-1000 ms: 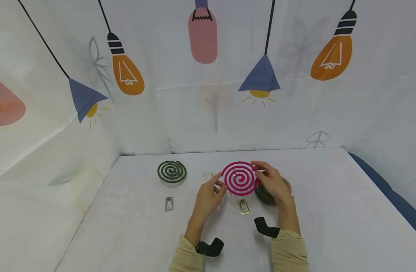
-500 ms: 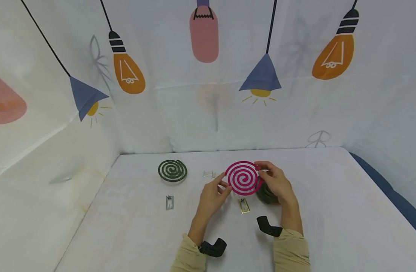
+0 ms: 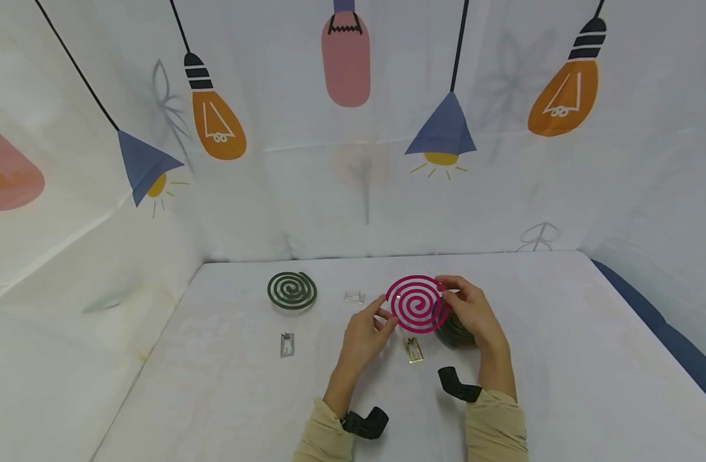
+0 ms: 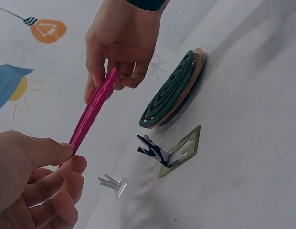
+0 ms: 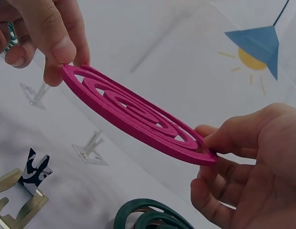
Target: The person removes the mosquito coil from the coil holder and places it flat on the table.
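Between both hands a pink mosquito coil (image 3: pixel 418 304) is held above the table. My left hand (image 3: pixel 364 335) pinches its left edge between thumb and fingers. At its upper right edge, the thumb and fingers of my right hand (image 3: pixel 474 316) pinch it. Below the pink coil, a gold metal coil stand (image 3: pixel 413 350) lies on the table with its prong bent up. A stack of coils (image 4: pixel 169 90), green above tan, sits beside that stand, partly hidden by the right hand in the head view.
Another green coil (image 3: pixel 292 290) is at the table's back left. A silver coil stand (image 3: pixel 287 345) lies in front of it, and a pale stand (image 3: pixel 354 297) is near the back middle. A printed cloth wall (image 3: pixel 330 192) rises behind the white table (image 3: pixel 214 385).
Both hands have shifted a little to the right with the pink coil, mostly in the first half second. Their grip looks the same, and the things on the table stay put.
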`<state>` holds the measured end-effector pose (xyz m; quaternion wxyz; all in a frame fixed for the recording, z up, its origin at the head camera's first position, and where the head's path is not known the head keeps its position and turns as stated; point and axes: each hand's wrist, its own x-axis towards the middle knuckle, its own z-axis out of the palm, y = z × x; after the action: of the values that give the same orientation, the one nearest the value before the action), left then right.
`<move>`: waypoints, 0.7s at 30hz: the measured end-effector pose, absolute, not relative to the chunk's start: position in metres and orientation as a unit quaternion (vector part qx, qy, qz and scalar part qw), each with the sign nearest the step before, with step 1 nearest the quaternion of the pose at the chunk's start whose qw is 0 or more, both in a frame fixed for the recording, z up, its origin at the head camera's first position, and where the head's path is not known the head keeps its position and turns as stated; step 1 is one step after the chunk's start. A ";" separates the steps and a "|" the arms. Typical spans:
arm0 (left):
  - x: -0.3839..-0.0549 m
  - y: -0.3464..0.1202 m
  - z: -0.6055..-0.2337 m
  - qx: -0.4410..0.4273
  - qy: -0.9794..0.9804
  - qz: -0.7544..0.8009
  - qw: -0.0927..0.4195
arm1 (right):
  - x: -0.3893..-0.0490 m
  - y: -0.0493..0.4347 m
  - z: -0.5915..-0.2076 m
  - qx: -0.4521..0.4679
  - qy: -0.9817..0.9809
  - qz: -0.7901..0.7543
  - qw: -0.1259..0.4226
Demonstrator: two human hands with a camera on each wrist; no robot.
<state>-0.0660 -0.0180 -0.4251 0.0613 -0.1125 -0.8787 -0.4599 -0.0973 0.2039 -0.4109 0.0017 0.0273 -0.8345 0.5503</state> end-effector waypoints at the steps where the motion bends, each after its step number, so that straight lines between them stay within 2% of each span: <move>1: -0.066 -0.017 -0.425 -0.112 -0.878 -0.462 0.059 | -0.097 0.204 -0.411 0.027 -0.835 0.550 0.003; 7: -0.068 -0.014 -0.429 -0.117 -0.871 -0.476 0.045 | -0.098 0.208 -0.412 0.019 -0.837 0.546 0.009; 21: -0.073 -0.004 -0.434 -0.129 -0.867 -0.477 0.054 | -0.095 0.215 -0.412 -0.006 -0.841 0.540 0.011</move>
<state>-0.0732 -0.0041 -0.4341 0.0542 -0.1295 -0.8674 -0.4773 -0.0955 0.2153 -0.4124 0.0113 -0.0059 -0.8414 0.5403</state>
